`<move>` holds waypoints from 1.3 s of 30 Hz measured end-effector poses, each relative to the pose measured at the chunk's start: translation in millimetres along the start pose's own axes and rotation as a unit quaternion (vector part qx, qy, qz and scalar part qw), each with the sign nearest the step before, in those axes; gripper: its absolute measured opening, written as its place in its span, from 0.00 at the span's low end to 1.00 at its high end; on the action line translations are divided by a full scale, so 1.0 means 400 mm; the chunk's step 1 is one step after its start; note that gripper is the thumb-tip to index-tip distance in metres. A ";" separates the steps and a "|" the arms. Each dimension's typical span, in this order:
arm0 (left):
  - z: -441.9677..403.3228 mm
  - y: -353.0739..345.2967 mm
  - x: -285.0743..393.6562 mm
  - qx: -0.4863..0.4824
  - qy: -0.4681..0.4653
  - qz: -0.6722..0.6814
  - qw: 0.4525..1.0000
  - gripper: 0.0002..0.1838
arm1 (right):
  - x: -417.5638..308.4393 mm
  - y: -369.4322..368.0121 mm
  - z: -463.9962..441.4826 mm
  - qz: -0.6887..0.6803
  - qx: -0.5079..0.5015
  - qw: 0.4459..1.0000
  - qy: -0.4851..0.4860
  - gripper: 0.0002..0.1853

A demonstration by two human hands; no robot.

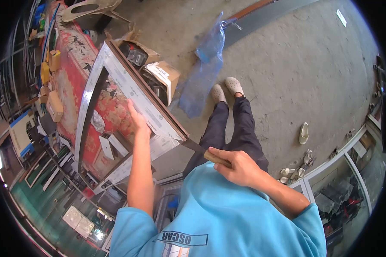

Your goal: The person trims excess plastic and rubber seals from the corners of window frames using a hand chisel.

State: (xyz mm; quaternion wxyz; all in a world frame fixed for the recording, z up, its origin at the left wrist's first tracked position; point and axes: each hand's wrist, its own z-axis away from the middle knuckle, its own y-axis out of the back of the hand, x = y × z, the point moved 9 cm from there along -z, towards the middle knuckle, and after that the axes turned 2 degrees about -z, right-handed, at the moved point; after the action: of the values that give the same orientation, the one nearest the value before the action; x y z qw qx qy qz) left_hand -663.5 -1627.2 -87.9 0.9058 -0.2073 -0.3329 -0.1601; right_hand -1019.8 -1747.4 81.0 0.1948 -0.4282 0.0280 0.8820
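A window frame (135,92) with white printed protective film and a brown outer edge lies tilted across a red, patterned table (66,43). My left hand (139,122) grips its inner edge near the close corner; some fingers are hidden behind the profile. My right hand (240,168) is closed around the wooden handle of a flat, dark-bladed tool (217,159). The blade reaches to the frame's near corner and appears to touch it. Whether it is a file or a scraper, I cannot tell.
Open cardboard boxes (163,77) stand beside the frame. Blue plastic film (206,68) lies on the concrete floor (283,73) ahead of my feet. Several shoes (303,133) are at the right, by a glazed door frame (351,158). Metal profiles (55,171) fill the left side.
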 end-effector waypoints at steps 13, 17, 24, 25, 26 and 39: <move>0.079 -0.152 0.069 0.071 -0.036 -0.071 0.994 0.39 | -0.021 -0.018 0.003 -0.045 -0.006 0.997 -0.060 0.28; 0.096 -0.190 0.074 0.094 -0.058 -0.109 0.988 0.40 | -0.022 -0.011 -0.010 -0.076 -0.024 0.995 -0.063 0.28; 0.098 -0.189 0.062 0.118 -0.033 -0.128 0.984 0.44 | 0.028 -0.036 -0.007 -0.155 -0.028 0.983 -0.099 0.27; 0.094 -0.160 0.064 0.148 -0.037 -0.139 0.978 0.43 | 0.038 -0.044 -0.002 -0.162 -0.013 0.983 -0.090 0.28; 0.092 -0.147 0.064 0.152 -0.037 -0.142 0.978 0.43 | 0.048 -0.050 0.001 -0.169 0.000 0.982 -0.081 0.28; 0.103 -0.138 0.061 0.147 -0.026 -0.195 0.969 0.47 | 0.152 -0.098 0.001 -0.137 0.015 0.990 -0.007 0.29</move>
State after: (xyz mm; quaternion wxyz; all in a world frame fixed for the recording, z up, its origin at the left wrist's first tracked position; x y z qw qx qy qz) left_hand -691.4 -1658.9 -28.2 0.8686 -0.0074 -0.4102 -0.2779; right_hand -1039.4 -1691.6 39.3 0.3202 -0.4185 -0.0194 0.8497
